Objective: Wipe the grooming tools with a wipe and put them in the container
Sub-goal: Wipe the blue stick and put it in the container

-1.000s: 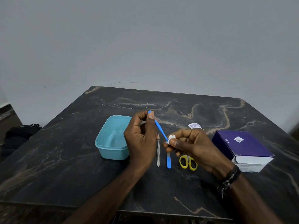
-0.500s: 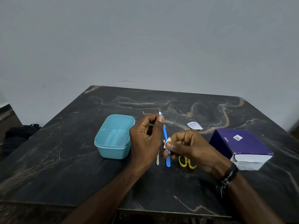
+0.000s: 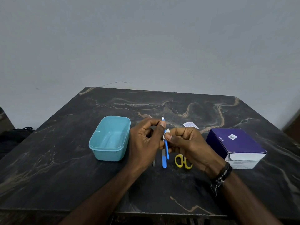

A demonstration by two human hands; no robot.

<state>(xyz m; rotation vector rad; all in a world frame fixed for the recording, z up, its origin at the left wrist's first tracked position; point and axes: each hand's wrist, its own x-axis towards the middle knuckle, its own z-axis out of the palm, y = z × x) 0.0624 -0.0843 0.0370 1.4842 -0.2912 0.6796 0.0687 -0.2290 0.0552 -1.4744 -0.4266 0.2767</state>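
My left hand (image 3: 144,140) pinches the top of a thin blue-handled tool (image 3: 166,147), held nearly upright with its metal tip upward. My right hand (image 3: 186,143) pinches a small white wipe (image 3: 166,133) around the tool's shaft. An empty teal container (image 3: 110,138) stands just left of my left hand. On the table below my hands lie a second blue-handled tool (image 3: 164,161), a small metal tool (image 3: 153,163) mostly hidden by my left hand, and yellow-handled scissors (image 3: 182,162).
A purple and white box (image 3: 235,146) stands at the right of the dark marble table (image 3: 65,176). A torn white wipe packet (image 3: 190,125) lies behind my right hand. A grey wall rises behind the table.
The blue tool has swung from tilted to nearly upright. My right hand with the wipe has moved up the shaft, closer to my left hand.
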